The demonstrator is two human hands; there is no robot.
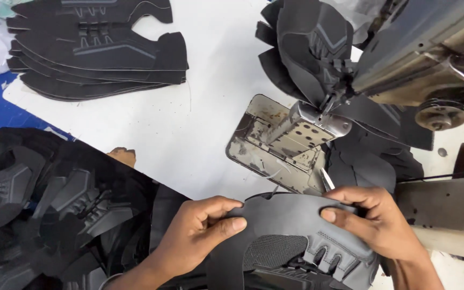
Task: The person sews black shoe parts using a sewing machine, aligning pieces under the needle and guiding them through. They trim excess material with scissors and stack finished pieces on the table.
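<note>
White bench (189, 123) carries stacked uppers (98, 48). Our left hand (200, 231) and right hand (377, 220) both pinch a grey shoe upper (291, 220) just before the sewing machine (307, 129), not yet under its needle; sewn pieces (307, 43) hang behind.

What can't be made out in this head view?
- Shoe upper: lower part cut off by the bottom edge; left hand and right hand cover its edges.
- Sewing machine: cut off by the top and right edges; needle hidden behind hanging black pieces.
- Pile at left: dark, single pieces indistinct.
</note>
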